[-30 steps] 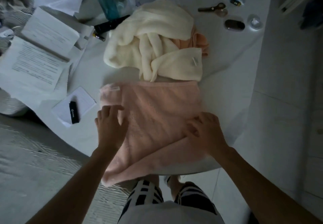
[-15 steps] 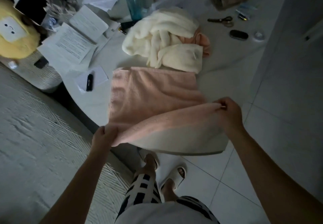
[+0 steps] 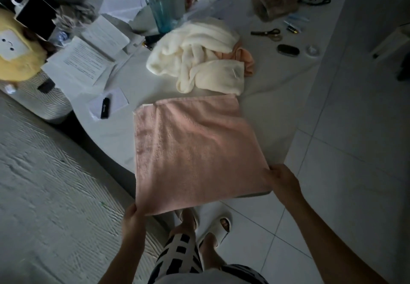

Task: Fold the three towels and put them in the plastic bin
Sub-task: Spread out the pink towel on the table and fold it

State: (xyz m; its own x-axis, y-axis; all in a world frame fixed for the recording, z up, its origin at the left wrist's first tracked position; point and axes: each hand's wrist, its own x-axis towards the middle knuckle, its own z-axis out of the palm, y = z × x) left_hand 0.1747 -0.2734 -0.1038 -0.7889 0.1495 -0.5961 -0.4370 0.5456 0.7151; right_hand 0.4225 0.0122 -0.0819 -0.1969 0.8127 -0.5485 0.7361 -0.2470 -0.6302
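Corners of the pink towel (image 3: 195, 150) are pinched from the near edge, one by the left hand (image 3: 133, 217) and one by the right hand (image 3: 282, 179), and the towel is stretched flat over the white bench (image 3: 277, 106), its near part overhanging the bench edge. Just beyond it a crumpled cream towel (image 3: 199, 62) is heaped on an orange towel (image 3: 246, 57), with a small white tag on the cream one that cannot be read. Printed sheets (image 3: 82, 62) are seen at the left, their lines too small to read.
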